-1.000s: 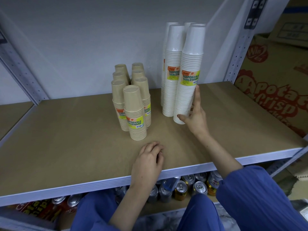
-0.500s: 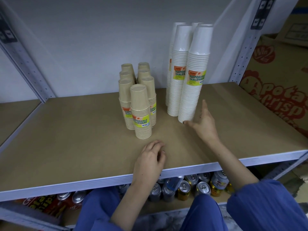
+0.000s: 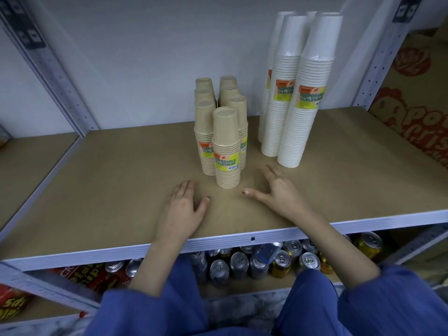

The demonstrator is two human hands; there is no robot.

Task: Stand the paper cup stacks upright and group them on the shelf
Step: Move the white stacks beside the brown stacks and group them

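Several short brown paper cup stacks (image 3: 226,151) stand upright in a tight cluster at the middle of the brown shelf board (image 3: 109,180). To their right, several tall white cup stacks (image 3: 303,93) stand upright together, with yellow-green labels. My left hand (image 3: 185,204) lies flat on the board in front of the brown cluster, fingers straight, holding nothing. My right hand (image 3: 276,190) rests on the board with fingers spread, just right of the front brown stack and below the white stacks, touching neither.
Grey perforated uprights (image 3: 60,76) frame the shelf at the left and at the right (image 3: 380,64). A potato crisp carton (image 3: 417,105) stands to the right. Drink cans (image 3: 242,263) fill the lower shelf. The shelf's metal front edge (image 3: 242,241) crosses under my forearms.
My right hand let go of the front white stack and came down onto the board toward me. My left hand's fingers uncurled and flattened. The white stack stays upright.
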